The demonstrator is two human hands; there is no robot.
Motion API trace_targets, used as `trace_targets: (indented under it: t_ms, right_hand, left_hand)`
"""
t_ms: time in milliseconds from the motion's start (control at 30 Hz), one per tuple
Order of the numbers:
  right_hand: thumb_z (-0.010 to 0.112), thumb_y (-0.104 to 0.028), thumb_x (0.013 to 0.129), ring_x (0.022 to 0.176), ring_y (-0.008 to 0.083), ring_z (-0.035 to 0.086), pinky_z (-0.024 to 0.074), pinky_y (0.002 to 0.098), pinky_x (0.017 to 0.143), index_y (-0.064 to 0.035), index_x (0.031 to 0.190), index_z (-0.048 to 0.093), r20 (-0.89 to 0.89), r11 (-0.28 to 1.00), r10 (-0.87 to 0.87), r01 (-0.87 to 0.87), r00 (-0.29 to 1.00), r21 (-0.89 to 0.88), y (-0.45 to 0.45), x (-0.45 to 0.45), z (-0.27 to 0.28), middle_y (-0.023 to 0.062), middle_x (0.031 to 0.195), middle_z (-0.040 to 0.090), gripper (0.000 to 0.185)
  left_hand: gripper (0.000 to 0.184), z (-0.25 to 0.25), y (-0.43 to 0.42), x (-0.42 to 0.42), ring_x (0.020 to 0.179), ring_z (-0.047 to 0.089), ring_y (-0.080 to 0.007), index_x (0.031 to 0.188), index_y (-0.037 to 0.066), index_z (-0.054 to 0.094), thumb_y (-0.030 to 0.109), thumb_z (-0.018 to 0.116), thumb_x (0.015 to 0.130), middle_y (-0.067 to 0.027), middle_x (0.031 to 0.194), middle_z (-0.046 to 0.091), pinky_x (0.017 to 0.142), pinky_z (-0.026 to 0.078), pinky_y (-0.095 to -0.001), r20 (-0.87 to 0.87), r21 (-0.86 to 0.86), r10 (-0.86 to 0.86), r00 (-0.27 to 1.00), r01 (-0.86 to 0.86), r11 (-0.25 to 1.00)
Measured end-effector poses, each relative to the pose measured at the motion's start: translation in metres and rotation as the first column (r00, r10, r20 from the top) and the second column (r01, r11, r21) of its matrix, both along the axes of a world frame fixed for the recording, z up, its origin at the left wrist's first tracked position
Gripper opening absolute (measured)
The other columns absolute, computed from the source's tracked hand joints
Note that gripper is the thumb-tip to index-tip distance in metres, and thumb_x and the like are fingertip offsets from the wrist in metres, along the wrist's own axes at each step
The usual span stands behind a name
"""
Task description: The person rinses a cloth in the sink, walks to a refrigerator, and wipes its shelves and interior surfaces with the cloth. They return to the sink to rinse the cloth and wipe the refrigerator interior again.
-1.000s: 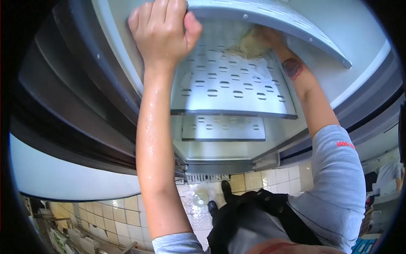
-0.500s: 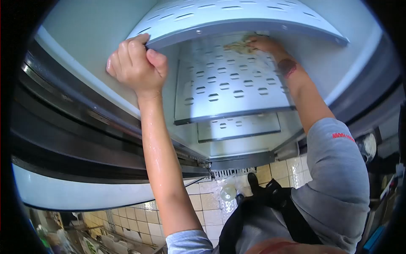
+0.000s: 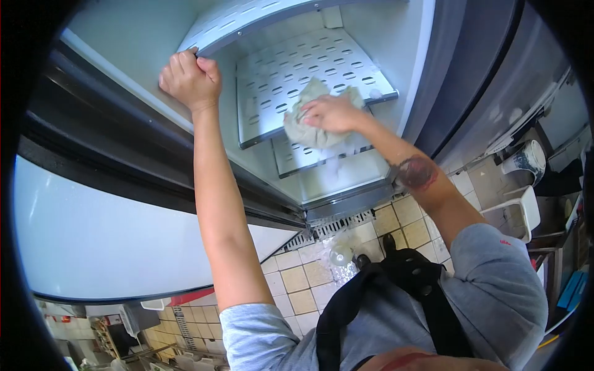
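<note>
My left hand (image 3: 193, 79) is closed on the left end of the front edge of the upper slotted shelf (image 3: 272, 17). Lower down, my right hand (image 3: 331, 114) presses a pale, crumpled cloth (image 3: 303, 127) at the front edge of the middle slotted shelf (image 3: 263, 86), its fingers bent over the cloth. Part of the cloth hangs over that edge. A smaller slotted shelf (image 3: 288, 159) shows below, partly hidden by the cloth and my right arm.
An open white door (image 3: 111, 235) stands at the left, beside dark door seals. Below the cabinet are a floor grate (image 3: 343, 224), wet tiles and a round, clear container (image 3: 341, 255). A white bucket (image 3: 526, 162) and a white bin (image 3: 530, 210) are at the right.
My right hand has pulled the cloth from the back of the middle shelf forward to its front edge. My left hand stays at the upper shelf's edge while the view has shifted.
</note>
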State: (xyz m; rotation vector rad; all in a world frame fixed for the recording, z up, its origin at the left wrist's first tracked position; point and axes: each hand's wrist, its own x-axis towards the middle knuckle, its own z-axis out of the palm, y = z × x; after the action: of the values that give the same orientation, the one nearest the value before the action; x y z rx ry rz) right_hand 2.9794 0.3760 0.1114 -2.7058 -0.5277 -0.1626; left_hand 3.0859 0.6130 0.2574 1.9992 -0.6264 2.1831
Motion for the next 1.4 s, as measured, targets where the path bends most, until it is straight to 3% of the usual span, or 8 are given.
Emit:
trace_targets:
  t_ms: [233,500,700,767,967,1200,1300,1400]
  right_hand:
    - [0.055,-0.033,0.086,0.075,0.0326,0.062,0.0476,0.042,0.069,0.0008,0.082,0.064,-0.108,0.854,-0.014,0.068,0.994,0.516,0.031,0.02,0.026,0.0216,0.075,0.062,0.035]
    - [0.047,-0.031,0.088,0.092,0.0336,0.057,0.0443,0.0422,0.081,-0.0068,0.097,0.062,0.489,0.945,-0.211,0.304,0.846,-0.119,-0.073,0.181,0.117,0.02,0.098,0.06,0.03]
    - [0.045,-0.033,0.089,0.126,0.034,0.038,0.0297,0.0416,0.105,-0.0201,0.132,0.046,0.079,0.808,-0.447,0.44,0.891,-0.392,-0.125,0.223,0.042,0.0186,0.134,0.044,0.045]
    - [0.04,-0.038,0.089,0.12,0.031,0.047,0.0351,0.0418,0.1,-0.017,0.13,0.048,0.217,0.935,-0.293,0.326,0.931,-0.138,-0.166,0.254,-0.039,0.0136,0.131,0.049,0.047]
    - [0.042,-0.045,0.09,0.126,0.0376,0.037,0.0296,0.0434,0.105,-0.0235,0.136,0.039,-0.073,0.893,-0.409,0.382,0.91,-0.239,-0.146,0.156,-0.009,0.0196,0.137,0.04,0.051]
    - [0.056,-0.033,0.084,0.094,0.036,0.058,0.0455,0.0436,0.086,-0.01,0.11,0.059,0.201,0.781,-0.55,0.585,0.81,-0.219,-0.073,-0.012,0.004,0.0181,0.103,0.059,0.035]
    - [0.058,-0.027,0.082,0.097,0.0342,0.06,0.048,0.0441,0.083,-0.0021,0.101,0.065,0.106,0.944,-0.309,0.318,0.945,-0.082,-0.046,-0.016,-0.013,0.0214,0.099,0.062,0.032]
    - [0.063,-0.032,0.08,0.092,0.0345,0.062,0.0491,0.0418,0.08,0.0006,0.105,0.063,-0.007,0.92,-0.173,0.164,0.985,0.357,-0.019,-0.02,0.005,0.0236,0.097,0.063,0.042]
  left_hand:
    - [0.021,0.003,0.002,-0.006,0.072,0.048,-0.0231,0.082,0.015,0.06,0.026,0.046,0.073,-0.0012,0.078,0.053,0.073,0.035,-0.0373,-0.032,0.035,0.009,0.999,-0.008,0.999]
    - [0.022,0.001,0.002,0.001,0.072,0.047,-0.0223,0.082,0.015,0.06,0.028,0.044,0.073,-0.0005,0.076,0.053,0.074,0.035,-0.0371,0.019,0.023,-0.014,1.0,0.013,1.0]
    - [0.024,0.001,0.0,-0.001,0.068,0.048,-0.0239,0.081,0.014,0.06,0.027,0.041,0.078,-0.0011,0.075,0.054,0.072,0.034,-0.0366,0.034,0.02,-0.022,0.999,0.021,1.0]
    - [0.022,0.001,0.001,0.0,0.07,0.047,-0.0227,0.081,0.015,0.06,0.027,0.042,0.076,-0.0008,0.075,0.053,0.073,0.034,-0.0365,0.038,0.013,0.007,0.999,-0.007,1.0]
    - [0.022,-0.001,0.001,0.002,0.071,0.048,-0.0229,0.08,0.015,0.06,0.028,0.043,0.074,-0.0008,0.075,0.053,0.074,0.034,-0.0375,0.014,0.006,0.004,1.0,-0.004,1.0]
    - [0.021,0.001,-0.004,-0.006,0.072,0.048,-0.0244,0.08,0.015,0.061,0.026,0.045,0.071,-0.0022,0.077,0.053,0.075,0.035,-0.0387,-0.035,-0.027,-0.006,0.999,0.005,1.0]
    - [0.02,0.001,-0.004,-0.006,0.072,0.048,-0.0252,0.08,0.014,0.06,0.025,0.046,0.071,-0.0029,0.078,0.054,0.076,0.035,-0.0393,-0.04,-0.022,-0.008,0.999,0.007,1.0]
    - [0.02,0.001,-0.002,-0.008,0.074,0.049,-0.0253,0.081,0.013,0.06,0.025,0.047,0.07,-0.0035,0.079,0.054,0.077,0.035,-0.04,-0.05,0.009,-0.02,0.999,0.02,1.0]
